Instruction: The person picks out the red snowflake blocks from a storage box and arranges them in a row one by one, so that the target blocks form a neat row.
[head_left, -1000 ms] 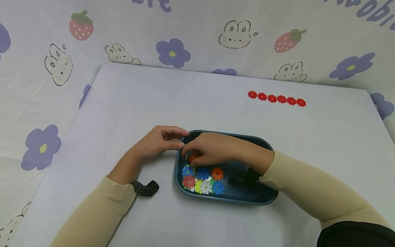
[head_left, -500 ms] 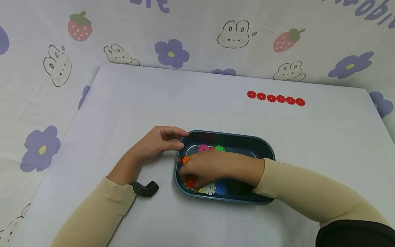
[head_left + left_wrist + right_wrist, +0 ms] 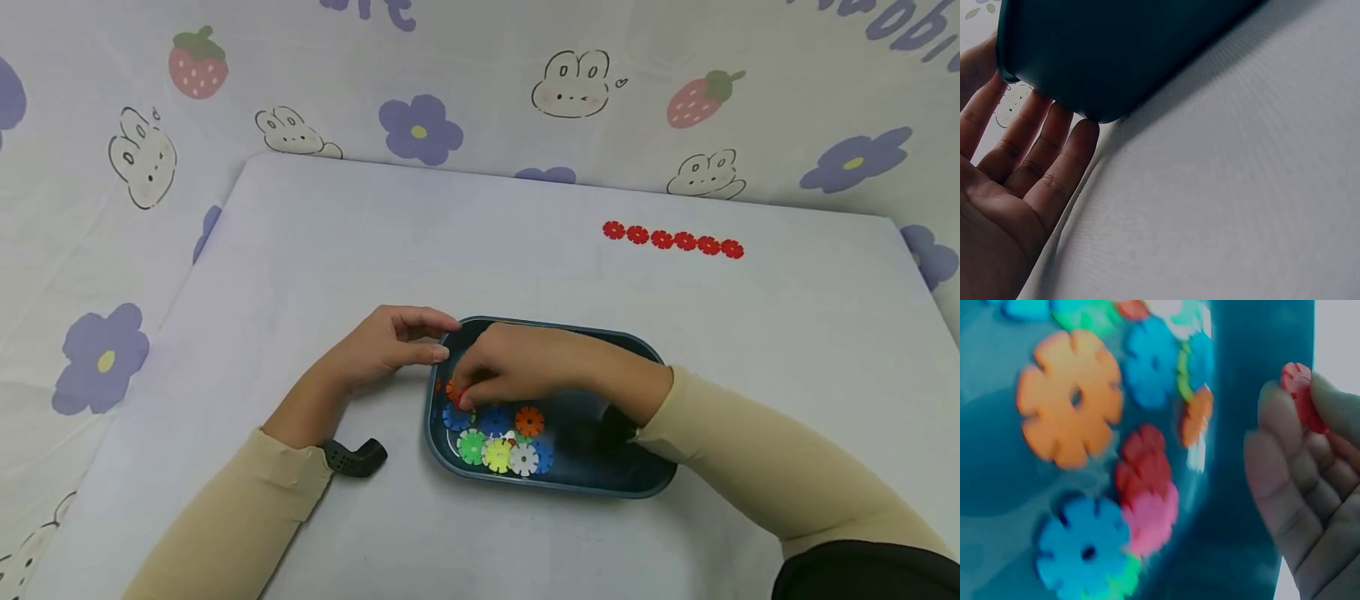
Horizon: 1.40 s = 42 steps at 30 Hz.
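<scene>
A dark teal tray (image 3: 600,483) holds several flower-shaped plastic discs in mixed colours. Inside its left part, my right hand (image 3: 517,358) pinches a red flower disc (image 3: 1300,397) between thumb and fingers. In the right wrist view that disc is held edge-on, above an orange disc (image 3: 1069,400) and a blue disc (image 3: 1082,547) lying in the tray. My left hand (image 3: 386,342) rests against the tray's left end, fingers extended and fingertips (image 3: 1085,134) right at its outer wall. Green, yellow and white discs lie along the tray's near left side.
Several red flower discs (image 3: 673,240) form a row on the white table (image 3: 360,225), toward the back right. Behind the table hangs a cloth (image 3: 480,75) printed with flowers, strawberries and rabbits. A black device (image 3: 356,458) sits at the left wrist.
My right hand dipped to the tray's near left corner, took a red disc there, and rose back toward the far left side. Green and yellow discs now show there. My left hand stays put.
</scene>
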Each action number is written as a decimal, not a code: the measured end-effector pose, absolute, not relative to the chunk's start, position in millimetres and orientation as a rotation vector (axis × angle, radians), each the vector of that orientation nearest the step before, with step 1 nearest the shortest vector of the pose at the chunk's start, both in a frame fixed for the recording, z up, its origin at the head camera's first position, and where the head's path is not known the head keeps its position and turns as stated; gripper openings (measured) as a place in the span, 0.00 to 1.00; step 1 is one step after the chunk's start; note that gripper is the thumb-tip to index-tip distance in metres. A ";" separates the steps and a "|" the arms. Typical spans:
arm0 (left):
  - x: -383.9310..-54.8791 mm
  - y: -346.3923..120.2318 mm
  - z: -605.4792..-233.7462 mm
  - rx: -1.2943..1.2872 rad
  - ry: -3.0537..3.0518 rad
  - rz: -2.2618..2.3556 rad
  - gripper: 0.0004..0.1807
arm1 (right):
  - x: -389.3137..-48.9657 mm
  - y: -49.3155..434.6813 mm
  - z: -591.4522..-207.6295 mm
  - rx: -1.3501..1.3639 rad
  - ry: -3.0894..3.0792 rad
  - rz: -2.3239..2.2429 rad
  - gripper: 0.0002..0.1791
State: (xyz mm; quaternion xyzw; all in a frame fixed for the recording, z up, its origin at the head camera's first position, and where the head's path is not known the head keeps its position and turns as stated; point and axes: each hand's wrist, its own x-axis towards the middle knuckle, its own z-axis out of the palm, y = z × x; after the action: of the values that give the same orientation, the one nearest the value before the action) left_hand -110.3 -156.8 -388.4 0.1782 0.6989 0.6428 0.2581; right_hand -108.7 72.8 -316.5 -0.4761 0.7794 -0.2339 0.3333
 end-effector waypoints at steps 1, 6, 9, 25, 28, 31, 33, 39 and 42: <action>-110.3 -156.6 -388.2 0.486 1.900 1.739 0.21 | -111.5 76.2 -313.2 -1.207 2.023 -0.657 0.09; -110.6 -155.4 -387.9 0.496 1.909 1.733 0.21 | -125.2 93.6 -299.4 -1.093 2.011 -0.849 0.15; -110.9 -154.6 -388.2 0.493 1.903 1.734 0.20 | -134.5 105.0 -290.0 -1.028 2.052 -0.932 0.17; -112.0 -155.7 -393.7 0.449 1.939 1.709 0.21 | -198.7 175.2 -269.8 -0.607 2.551 -0.964 0.22; -112.2 -156.0 -394.0 0.446 1.942 1.708 0.21 | -214.3 194.4 -273.6 -0.483 2.649 -0.953 0.24; -112.3 -155.9 -393.1 0.454 1.950 1.703 0.20 | -227.8 212.6 -284.0 -0.338 2.727 -0.915 0.28; -112.3 -155.6 -392.2 0.459 1.956 1.698 0.20 | -236.7 222.7 -294.5 -0.259 2.755 -0.876 0.31; -111.9 -155.1 -391.1 0.454 1.945 1.699 0.21 | -259.5 239.9 -329.3 -0.106 2.752 -0.691 0.33; -111.9 -155.1 -391.1 0.453 1.949 1.696 0.20 | -266.6 240.7 -343.3 -0.103 2.731 -0.645 0.31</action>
State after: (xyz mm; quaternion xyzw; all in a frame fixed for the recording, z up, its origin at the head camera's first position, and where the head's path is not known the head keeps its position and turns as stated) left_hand -111.9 -155.1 -391.1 0.1668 0.7182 0.6250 0.2564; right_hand -266.6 240.7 -343.3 -0.0360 0.9591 -0.2266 0.1659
